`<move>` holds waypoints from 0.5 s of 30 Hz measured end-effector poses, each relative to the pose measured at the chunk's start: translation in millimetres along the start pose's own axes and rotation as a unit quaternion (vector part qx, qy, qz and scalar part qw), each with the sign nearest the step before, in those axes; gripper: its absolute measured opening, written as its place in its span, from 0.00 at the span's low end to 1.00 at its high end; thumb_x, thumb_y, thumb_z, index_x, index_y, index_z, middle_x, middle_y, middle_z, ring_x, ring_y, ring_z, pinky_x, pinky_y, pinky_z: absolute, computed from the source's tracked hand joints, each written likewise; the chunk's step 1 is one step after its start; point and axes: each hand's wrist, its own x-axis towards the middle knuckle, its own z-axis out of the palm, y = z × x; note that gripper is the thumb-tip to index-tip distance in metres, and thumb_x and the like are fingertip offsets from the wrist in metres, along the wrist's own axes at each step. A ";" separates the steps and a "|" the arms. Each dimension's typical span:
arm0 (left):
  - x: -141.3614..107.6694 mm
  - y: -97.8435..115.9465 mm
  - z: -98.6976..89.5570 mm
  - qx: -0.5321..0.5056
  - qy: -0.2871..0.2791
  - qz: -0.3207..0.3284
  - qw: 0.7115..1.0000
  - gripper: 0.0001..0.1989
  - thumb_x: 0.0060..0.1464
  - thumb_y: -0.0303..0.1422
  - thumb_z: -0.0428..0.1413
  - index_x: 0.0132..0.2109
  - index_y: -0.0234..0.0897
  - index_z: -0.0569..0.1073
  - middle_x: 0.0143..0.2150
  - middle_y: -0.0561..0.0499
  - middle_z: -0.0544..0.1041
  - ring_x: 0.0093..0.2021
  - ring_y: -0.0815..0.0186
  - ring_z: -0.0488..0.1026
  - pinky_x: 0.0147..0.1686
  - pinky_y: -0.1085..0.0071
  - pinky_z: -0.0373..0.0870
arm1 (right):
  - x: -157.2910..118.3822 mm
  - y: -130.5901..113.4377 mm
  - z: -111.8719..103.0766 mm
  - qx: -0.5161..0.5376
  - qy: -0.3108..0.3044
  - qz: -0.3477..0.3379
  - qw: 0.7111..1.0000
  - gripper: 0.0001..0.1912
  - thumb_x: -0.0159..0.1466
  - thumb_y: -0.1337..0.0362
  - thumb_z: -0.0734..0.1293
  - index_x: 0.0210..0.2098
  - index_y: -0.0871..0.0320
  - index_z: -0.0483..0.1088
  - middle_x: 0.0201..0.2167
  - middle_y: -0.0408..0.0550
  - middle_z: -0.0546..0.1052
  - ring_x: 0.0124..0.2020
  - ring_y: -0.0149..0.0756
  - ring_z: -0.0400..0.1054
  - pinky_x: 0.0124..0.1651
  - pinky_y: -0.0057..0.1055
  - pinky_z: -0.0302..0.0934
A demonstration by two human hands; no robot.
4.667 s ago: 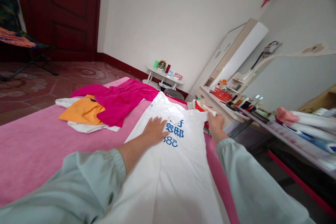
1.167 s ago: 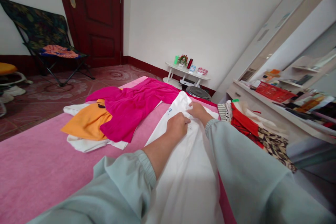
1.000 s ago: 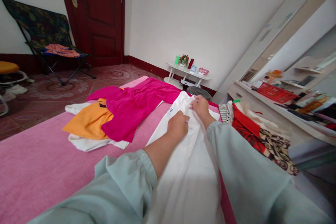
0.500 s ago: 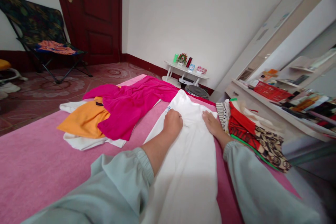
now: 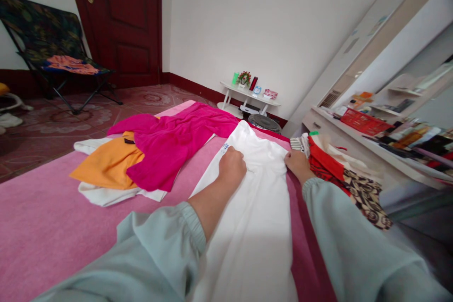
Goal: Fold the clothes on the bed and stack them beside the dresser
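A long white garment (image 5: 256, 217) lies stretched out on the pink bedspread, with small blue lettering near its upper left edge. My left hand (image 5: 231, 166) is closed in a fist on its upper part, gripping the cloth. At the upper right edge, my right hand (image 5: 297, 164) has its fingers curled around the garment's border; the fingertips are partly hidden. Left of the garment, a magenta garment (image 5: 170, 146) lies spread over an orange one (image 5: 109, 163), with white cloth (image 5: 102, 193) underneath.
Folded clothes in red and patterned cloth (image 5: 366, 193) lie at the bed's right edge. Beyond are a dresser with a red basket (image 5: 364, 122) and a low white shelf (image 5: 247, 92) with small items. A folding chair (image 5: 67, 63) stands by the dark red door (image 5: 123, 23).
My right hand has gone from lying flat on the white garment to curling at its right edge, slightly further right. The left fist stays nearly in place.
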 end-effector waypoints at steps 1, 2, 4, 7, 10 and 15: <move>-0.3 0.2 0.4 0.007 -0.003 0.002 1.000 0.13 0.54 0.24 0.47 0.35 0.34 0.77 0.41 0.43 0.72 0.41 0.62 0.72 0.41 0.69 0.66 | 0.9 -1.5 -3.4 -0.005 0.005 0.004 1.000 0.14 0.59 0.70 0.61 0.41 0.67 0.74 0.39 0.65 0.76 0.44 0.48 0.72 0.42 0.35 0.64; -0.6 0.2 0.7 0.013 -0.005 0.003 1.000 0.13 0.54 0.24 0.47 0.36 0.35 0.77 0.41 0.43 0.72 0.41 0.62 0.72 0.41 0.69 0.66 | 1.0 -4.5 -7.2 -0.009 0.016 0.009 1.000 0.14 0.59 0.71 0.60 0.42 0.69 0.73 0.39 0.67 0.76 0.44 0.49 0.72 0.42 0.36 0.63; -1.0 0.3 1.3 0.026 -0.010 0.005 1.000 0.13 0.54 0.24 0.47 0.36 0.35 0.77 0.42 0.43 0.71 0.41 0.61 0.72 0.40 0.69 0.67 | -1.9 -15.0 -13.8 -0.012 0.050 0.001 0.999 0.15 0.59 0.71 0.59 0.43 0.68 0.72 0.40 0.67 0.75 0.44 0.50 0.71 0.43 0.39 0.63; -1.6 0.3 1.4 0.042 -0.014 0.005 0.999 0.13 0.55 0.25 0.47 0.37 0.35 0.77 0.42 0.43 0.71 0.40 0.62 0.72 0.39 0.69 0.68 | -12.6 -35.9 -13.7 0.008 0.089 -0.075 0.993 0.16 0.64 0.66 0.56 0.44 0.61 0.72 0.42 0.59 0.76 0.45 0.46 0.71 0.47 0.38 0.62; -2.0 0.3 0.7 0.049 -0.014 0.004 0.999 0.13 0.55 0.25 0.46 0.37 0.36 0.76 0.42 0.44 0.70 0.40 0.62 0.72 0.39 0.69 0.68 | -22.4 -50.3 0.1 0.053 0.043 -0.219 0.973 0.20 0.68 0.59 0.53 0.51 0.57 0.69 0.53 0.53 0.72 0.55 0.42 0.64 0.57 0.37 0.57; 0.0 -3.7 0.6 0.029 -0.007 0.009 1.000 0.13 0.53 0.24 0.48 0.37 0.37 0.77 0.42 0.44 0.71 0.42 0.61 0.72 0.42 0.69 0.67 | -27.8 -53.1 14.0 0.065 -0.103 -0.187 0.975 0.29 0.69 0.51 0.51 0.65 0.58 0.53 0.67 0.55 0.51 0.67 0.48 0.44 0.63 0.53 0.44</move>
